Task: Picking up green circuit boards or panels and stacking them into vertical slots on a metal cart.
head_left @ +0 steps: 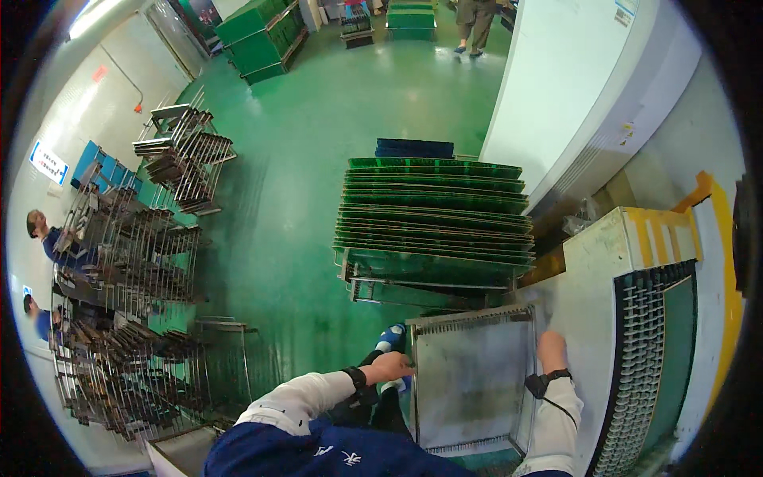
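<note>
In front of my body stands a rectangular metal rack (472,319) with toothed bars along its far and near ends and a flat grey surface between them. My left hand (392,366) is closed on the rack's left side, its fingers curled at the frame. On the opposite side, my right hand (551,350) is curled at the right rail; its fingertips are hidden. Beyond the rack, several green panels (433,215) stand in a row on another metal rack (429,288). A dark blue stack (414,148) sits behind them.
A machine with a roller conveyor (636,374) and a green panel (671,358) is close on my right. Metal racks (131,254) crowd the left, two people (57,245) beyond them. Green bins (258,36) and another person (475,24) are farther off on the green floor (278,199).
</note>
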`<action>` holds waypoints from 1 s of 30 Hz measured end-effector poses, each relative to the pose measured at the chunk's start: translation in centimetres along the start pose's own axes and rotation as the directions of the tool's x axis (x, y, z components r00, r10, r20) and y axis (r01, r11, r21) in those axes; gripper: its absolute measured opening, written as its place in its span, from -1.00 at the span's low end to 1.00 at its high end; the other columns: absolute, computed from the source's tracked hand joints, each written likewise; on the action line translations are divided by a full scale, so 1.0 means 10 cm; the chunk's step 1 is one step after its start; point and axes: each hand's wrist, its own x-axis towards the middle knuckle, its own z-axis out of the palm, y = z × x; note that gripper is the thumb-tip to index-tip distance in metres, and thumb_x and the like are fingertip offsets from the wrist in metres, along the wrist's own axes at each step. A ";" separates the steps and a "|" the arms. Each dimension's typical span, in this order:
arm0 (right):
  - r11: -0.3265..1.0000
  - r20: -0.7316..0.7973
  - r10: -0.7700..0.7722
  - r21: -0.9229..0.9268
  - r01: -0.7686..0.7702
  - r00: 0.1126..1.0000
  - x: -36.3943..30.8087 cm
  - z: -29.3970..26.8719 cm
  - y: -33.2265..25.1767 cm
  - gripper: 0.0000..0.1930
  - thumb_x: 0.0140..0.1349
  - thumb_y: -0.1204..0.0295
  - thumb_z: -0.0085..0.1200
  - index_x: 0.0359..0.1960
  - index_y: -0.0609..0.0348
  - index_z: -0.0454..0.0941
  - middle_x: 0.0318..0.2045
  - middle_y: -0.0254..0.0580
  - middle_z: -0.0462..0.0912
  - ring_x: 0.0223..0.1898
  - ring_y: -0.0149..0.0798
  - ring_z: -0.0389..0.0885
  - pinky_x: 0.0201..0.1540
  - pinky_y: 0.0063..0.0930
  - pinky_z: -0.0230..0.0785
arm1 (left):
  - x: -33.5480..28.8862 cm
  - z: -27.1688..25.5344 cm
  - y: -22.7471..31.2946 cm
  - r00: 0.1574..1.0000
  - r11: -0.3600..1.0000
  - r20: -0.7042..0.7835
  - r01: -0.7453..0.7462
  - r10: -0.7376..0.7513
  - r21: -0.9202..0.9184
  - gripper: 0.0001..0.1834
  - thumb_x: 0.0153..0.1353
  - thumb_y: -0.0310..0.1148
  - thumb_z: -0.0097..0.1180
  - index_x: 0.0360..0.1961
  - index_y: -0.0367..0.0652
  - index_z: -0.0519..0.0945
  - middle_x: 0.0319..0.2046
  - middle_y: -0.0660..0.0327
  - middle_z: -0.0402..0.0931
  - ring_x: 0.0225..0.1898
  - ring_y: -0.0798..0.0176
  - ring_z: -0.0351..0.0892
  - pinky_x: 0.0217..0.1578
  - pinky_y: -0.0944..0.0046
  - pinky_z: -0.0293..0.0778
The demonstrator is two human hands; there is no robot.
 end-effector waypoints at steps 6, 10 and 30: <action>0.938 -0.065 0.207 0.296 -0.179 0.976 -0.03 -0.04 -0.01 -0.84 -0.02 0.38 0.07 -0.50 0.22 0.59 -0.45 0.12 0.59 -0.33 0.18 0.57 -0.27 -0.06 0.42 | 0.26 0.27 -0.25 0.993 0.989 0.038 -0.115 0.112 0.088 -0.49 0.18 0.05 -0.13 -0.37 -0.21 0.63 -0.39 0.00 0.57 -0.29 -0.09 0.55 -0.31 0.02 0.45; 0.831 -0.115 0.386 0.475 -0.290 0.915 -0.12 -0.12 -0.06 -0.80 0.00 0.33 0.05 -0.50 0.23 0.56 -0.43 0.14 0.59 -0.33 0.19 0.55 -0.28 -0.05 0.40 | 0.12 -0.13 0.20 0.997 0.997 -0.021 -0.073 0.074 0.037 -0.57 0.19 -0.03 -0.08 -0.39 -0.22 0.59 -0.41 -0.03 0.55 -0.32 -0.08 0.54 -0.29 0.00 0.43; 0.711 -0.240 0.470 0.673 -0.203 0.849 -0.19 0.32 -0.06 -0.83 -0.06 0.57 0.03 -0.37 0.16 0.54 -0.41 -0.02 0.55 -0.33 0.01 0.50 -0.24 -0.18 0.34 | 0.80 -0.30 0.95 0.849 0.948 -0.424 -0.264 0.315 0.176 -0.32 -0.09 -0.23 0.20 0.11 -0.13 0.33 -0.06 0.01 0.38 0.00 -0.09 0.35 -0.04 -0.03 0.30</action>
